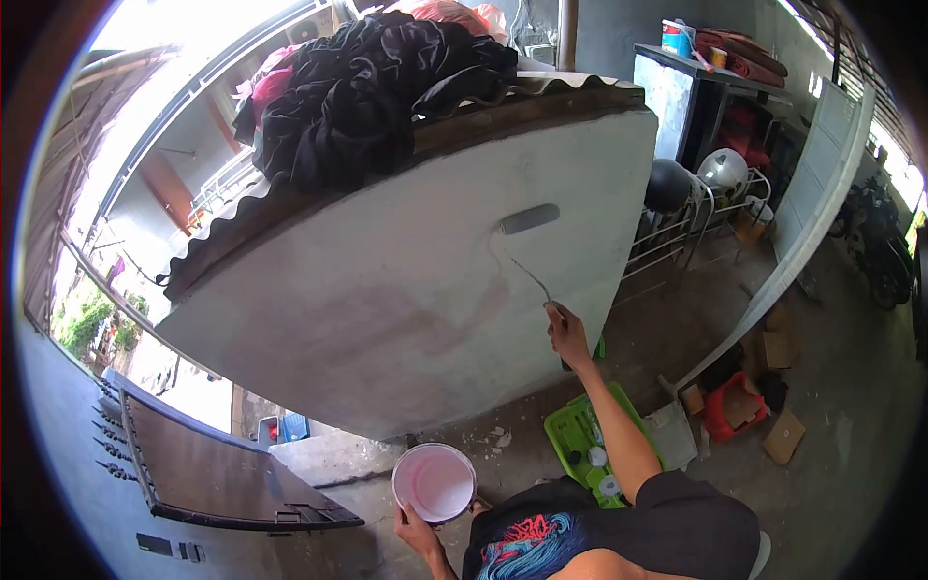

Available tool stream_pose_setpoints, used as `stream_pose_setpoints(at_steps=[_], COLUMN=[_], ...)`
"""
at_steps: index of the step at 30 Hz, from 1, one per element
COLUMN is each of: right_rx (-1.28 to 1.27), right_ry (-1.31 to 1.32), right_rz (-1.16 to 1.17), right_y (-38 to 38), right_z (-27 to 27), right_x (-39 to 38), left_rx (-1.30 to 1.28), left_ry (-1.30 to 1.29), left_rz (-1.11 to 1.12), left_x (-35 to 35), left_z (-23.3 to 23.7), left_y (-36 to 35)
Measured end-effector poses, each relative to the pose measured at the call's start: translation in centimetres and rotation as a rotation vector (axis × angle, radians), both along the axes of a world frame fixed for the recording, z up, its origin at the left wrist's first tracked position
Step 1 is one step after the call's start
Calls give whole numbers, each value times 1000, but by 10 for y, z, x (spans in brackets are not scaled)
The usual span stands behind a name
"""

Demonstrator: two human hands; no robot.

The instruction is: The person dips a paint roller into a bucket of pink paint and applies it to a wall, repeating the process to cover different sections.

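Note:
My right hand [567, 333] is closed round the handle of a paint roller, arm stretched forward. The roller's grey sleeve [531, 218] lies against the upper right part of a whitish wall panel [387, 280], and its thin wire frame runs down to my fist. Darker, damp-looking patches show on the panel's lower middle. Low on the left, my left hand [418, 532] grips the side of a round bucket [434, 483] with whitish-pink paint inside.
Dark cloth [338, 97] is heaped over the corrugated sheet on top of the panel. A green tray [577, 435] with small containers lies on the floor by my right arm. Helmets [723, 171] rest on a metal rack at right, near a red container [735, 406] and cardboard.

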State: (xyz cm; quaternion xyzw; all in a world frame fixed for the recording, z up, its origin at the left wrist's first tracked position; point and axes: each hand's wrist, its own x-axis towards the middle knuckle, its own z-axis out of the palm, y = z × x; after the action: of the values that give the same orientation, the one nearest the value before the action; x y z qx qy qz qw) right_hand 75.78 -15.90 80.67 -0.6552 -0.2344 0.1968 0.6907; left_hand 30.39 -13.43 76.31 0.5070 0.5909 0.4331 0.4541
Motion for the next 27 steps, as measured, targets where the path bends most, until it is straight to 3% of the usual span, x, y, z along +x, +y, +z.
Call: stream_pose_setpoints(at_steps=[5, 12, 17, 21, 24, 27], right_rx=[23, 146, 89, -21, -60, -64], right_ry=[-11, -13, -63, -112, 10, -26], right_rz=[-14, 14, -35, -95, -53, -82], right_y=[4, 11, 13, 8, -2, -3], right_z=[10, 97, 52, -44, -61, -52], right_x=[-1, 8, 6, 2, -7, -6], left_rx=[-16, 3, 14, 23, 5, 29], left_ry=[-1, 23, 30, 35, 43, 46], left_rz=[2, 3, 8, 44, 40, 34], left_x=[-5, -4, -5, -1, -3, 1], left_z=[-11, -17, -21, -10, -7, -1], left_y=[3, 6, 8, 9, 10, 12])
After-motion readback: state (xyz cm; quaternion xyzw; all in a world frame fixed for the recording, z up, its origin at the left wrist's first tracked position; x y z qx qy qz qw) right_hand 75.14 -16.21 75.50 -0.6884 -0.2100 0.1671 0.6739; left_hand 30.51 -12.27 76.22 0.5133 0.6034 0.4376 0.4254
